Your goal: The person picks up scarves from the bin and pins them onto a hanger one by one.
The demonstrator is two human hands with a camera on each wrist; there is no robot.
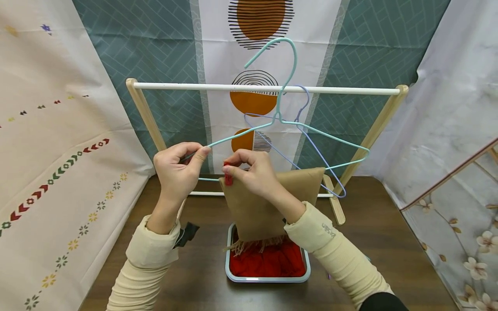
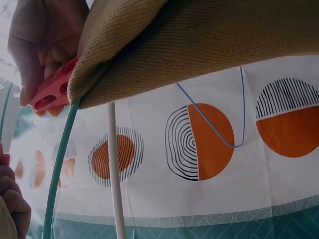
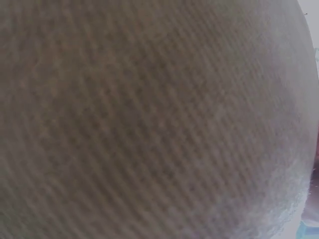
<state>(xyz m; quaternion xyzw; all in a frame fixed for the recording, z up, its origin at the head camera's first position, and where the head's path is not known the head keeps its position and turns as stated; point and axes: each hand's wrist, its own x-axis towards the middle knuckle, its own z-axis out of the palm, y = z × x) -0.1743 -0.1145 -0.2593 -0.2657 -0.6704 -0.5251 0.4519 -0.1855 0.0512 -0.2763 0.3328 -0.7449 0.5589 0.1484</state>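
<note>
My left hand point(image 1: 180, 166) grips the left arm of a mint-green hanger point(image 1: 327, 134), held up in front of the rack. A tan fringed scarf point(image 1: 272, 207) is draped over the hanger's lower bar. With thumb and fingers, my right hand point(image 1: 254, 172) pinches a red clothespin point(image 1: 228, 175) at the scarf's top left corner. Close up in the left wrist view, the clothespin point(image 2: 52, 89) sits against the folded edge of the scarf point(image 2: 119, 55), beside the green bar. Blurred tan scarf point(image 3: 149, 119) fills most of the right wrist view.
Behind stands a rack with a white rail point(image 1: 175, 87) and wooden legs. A lilac hanger point(image 1: 311, 142) hangs from that rail. Below the scarf's fringe, a light-rimmed tray point(image 1: 268, 279) holds red cloth point(image 1: 264, 263) on the dark wooden table point(image 1: 194, 276).
</note>
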